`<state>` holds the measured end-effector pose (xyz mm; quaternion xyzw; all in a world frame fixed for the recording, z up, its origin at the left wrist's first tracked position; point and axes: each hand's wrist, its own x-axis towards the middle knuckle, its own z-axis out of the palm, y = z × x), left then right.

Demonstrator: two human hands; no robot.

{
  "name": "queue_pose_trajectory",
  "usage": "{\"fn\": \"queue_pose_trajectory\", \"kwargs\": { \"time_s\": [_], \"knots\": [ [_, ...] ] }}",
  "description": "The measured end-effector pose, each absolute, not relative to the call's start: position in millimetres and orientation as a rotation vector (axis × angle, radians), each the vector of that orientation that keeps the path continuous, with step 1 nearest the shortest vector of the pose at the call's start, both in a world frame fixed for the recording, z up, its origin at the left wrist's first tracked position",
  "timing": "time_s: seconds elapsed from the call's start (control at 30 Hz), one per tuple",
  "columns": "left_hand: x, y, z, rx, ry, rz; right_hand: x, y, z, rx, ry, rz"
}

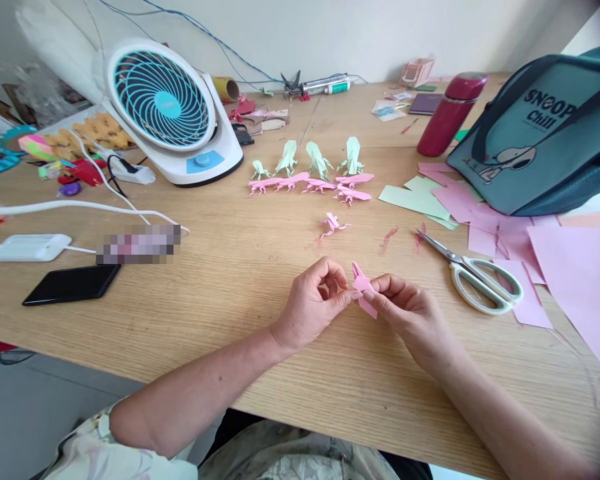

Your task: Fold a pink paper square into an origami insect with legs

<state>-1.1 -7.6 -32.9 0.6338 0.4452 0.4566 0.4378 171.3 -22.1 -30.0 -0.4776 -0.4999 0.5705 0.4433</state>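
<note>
A small folded piece of pink paper (363, 283) is held just above the table between both hands. My left hand (317, 297) pinches its left edge between thumb and fingers. On its other side my right hand (405, 308) grips it with thumb and forefinger. Beyond the hands stands a single pink origami figure (333, 225) with thin legs. Farther back, several pink origami figures (293, 181) form a row, with several pale green origami figures (319, 159) behind them.
Scissors (473, 270) lie to the right, beside pink paper sheets (580, 287) and green paper strips (415, 201). A red bottle (450, 117) and a teal bag (535, 133) stand at the back right. At left are a fan (173, 113) and a black phone (71, 285).
</note>
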Motion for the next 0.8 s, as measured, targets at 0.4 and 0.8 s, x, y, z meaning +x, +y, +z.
{"fn": "queue_pose_trajectory", "kwargs": {
  "time_s": [0.4,0.8],
  "knots": [
    [-11.3,-1.6,-24.1,1.965,1.112,1.214,174.2,-26.8,-45.1,-1.327,-1.454,1.178],
    [-10.3,-3.3,-29.1,2.032,1.157,1.104,175.4,-29.2,-44.7,-1.48,-1.7,0.894]
  ]
}}
